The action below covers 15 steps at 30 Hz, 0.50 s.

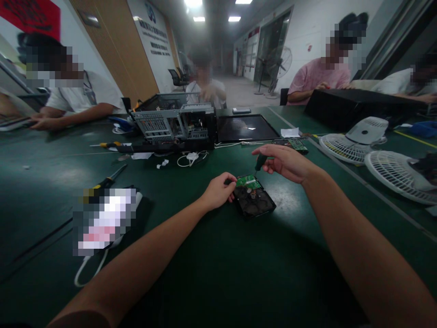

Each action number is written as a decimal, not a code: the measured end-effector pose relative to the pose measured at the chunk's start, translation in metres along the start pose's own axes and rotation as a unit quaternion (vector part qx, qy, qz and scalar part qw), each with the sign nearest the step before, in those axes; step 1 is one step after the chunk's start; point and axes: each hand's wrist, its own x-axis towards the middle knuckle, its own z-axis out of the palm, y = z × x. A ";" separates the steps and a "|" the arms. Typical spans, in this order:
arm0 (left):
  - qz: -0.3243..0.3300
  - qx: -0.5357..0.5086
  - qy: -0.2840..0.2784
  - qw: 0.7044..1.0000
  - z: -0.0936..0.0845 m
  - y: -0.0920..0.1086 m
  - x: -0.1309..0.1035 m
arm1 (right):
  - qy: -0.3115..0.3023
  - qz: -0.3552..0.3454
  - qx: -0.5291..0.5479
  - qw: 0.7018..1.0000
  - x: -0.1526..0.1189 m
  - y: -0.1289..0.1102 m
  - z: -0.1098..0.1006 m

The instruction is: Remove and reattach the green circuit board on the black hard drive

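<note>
A hard drive lies on the green table, its underside with a green circuit board facing up. My left hand grips the drive's left edge with curled fingers. Above the far right corner of the board, my right hand holds a small screwdriver by its dark green handle. The thin shaft points down at the board's far edge; whether the tip sits in a screw is too small to tell.
Beyond the drive stand an open computer case and a flat dark panel. Another drive with a green board lies behind my right hand. White fan parts are at right. A yellow-black screwdriver and a blurred phone lie left. Several people sit around.
</note>
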 end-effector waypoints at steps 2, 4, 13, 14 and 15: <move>0.001 0.001 0.000 1.000 0.000 0.000 0.000 | -0.002 0.010 0.008 1.000 0.001 0.000 -0.001; -0.002 0.002 0.000 1.000 0.000 0.001 0.000 | 0.000 0.011 0.021 1.000 0.002 0.001 -0.001; 0.004 0.002 -0.001 1.000 -0.001 -0.001 0.000 | -0.031 0.011 0.039 0.999 0.004 0.005 -0.004; 0.005 0.003 -0.001 1.000 0.000 -0.001 0.000 | -0.032 0.007 0.028 0.999 0.004 0.005 -0.005; 0.006 0.004 -0.001 1.000 0.000 -0.002 0.001 | -0.031 0.006 0.014 0.999 0.004 0.005 -0.006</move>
